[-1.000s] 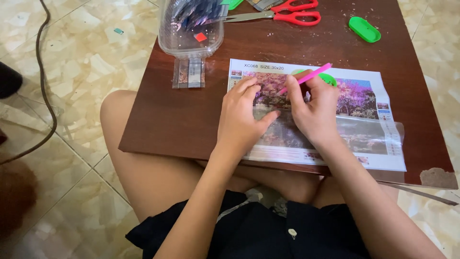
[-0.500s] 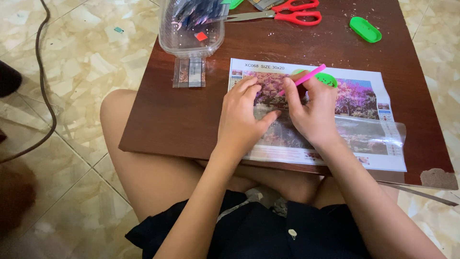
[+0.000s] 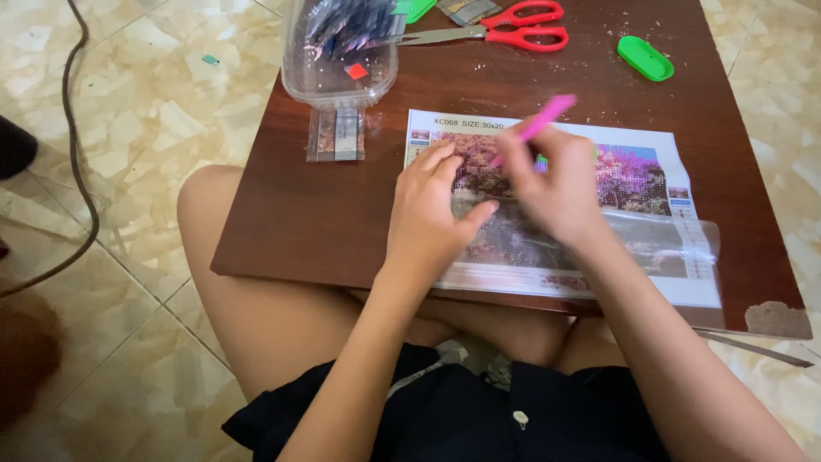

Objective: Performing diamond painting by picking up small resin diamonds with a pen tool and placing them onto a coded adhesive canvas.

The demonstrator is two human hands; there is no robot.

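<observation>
A diamond-painting canvas (image 3: 637, 180) with a purple and pink tree picture lies on a dark brown wooden board (image 3: 325, 205) across my lap. My left hand (image 3: 432, 210) rests flat on the canvas's left part, fingers spread. My right hand (image 3: 552, 188), blurred by motion, grips a pink pen (image 3: 539, 124) whose tip points down at the canvas's upper middle. A green tray behind my right hand is almost wholly hidden.
A clear plastic tub (image 3: 342, 51) of small packets stands at the board's far left, with flat packets (image 3: 336, 134) in front of it. Red-handled scissors (image 3: 505, 32) and a green oval lid (image 3: 646, 58) lie at the far edge. A dark cable (image 3: 81, 171) crosses the tiled floor.
My right hand with the pink pen has shifted slightly left and up over the canvas and is now blurred. My left hand has stayed in place.
</observation>
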